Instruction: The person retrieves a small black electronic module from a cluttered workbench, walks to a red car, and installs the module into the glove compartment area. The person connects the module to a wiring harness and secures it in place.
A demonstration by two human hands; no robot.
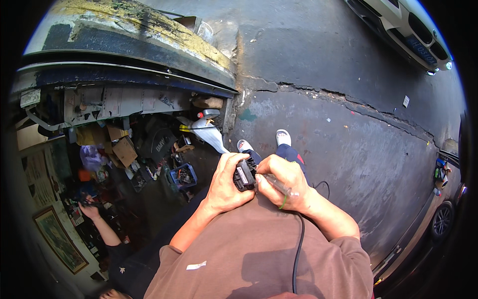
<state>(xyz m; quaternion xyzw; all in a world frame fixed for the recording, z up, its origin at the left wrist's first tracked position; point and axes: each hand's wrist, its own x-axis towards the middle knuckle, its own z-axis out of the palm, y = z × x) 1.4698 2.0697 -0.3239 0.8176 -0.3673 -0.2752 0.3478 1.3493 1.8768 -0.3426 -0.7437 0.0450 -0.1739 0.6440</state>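
Observation:
Held in front of my chest, a black plastic module (pixel 244 175) with a small white label and ribbed edges sits in my left hand (pixel 224 185), fingers and thumb wrapped round its left side. My right hand (pixel 285 180) closes on a pen-shaped tool (pixel 277 185) with a see-through handle and a bit of green at its rear end. The tool's front end points at the module's right side, and my fingers hide its tip. A black cable (pixel 300 244) runs from below my right wrist down over my brown shirt; where it joins is hidden.
To the left, a cluttered workshop holds a blue basket (pixel 183 176), cardboard boxes (pixel 124 151) and a framed picture (pixel 60 240). Another person's arm (pixel 104 226) reaches there. A white car (pixel 411 30) stands far right, a dark car's wheel (pixel 441 219) at right. A crack (pixel 318 89) crosses the ground.

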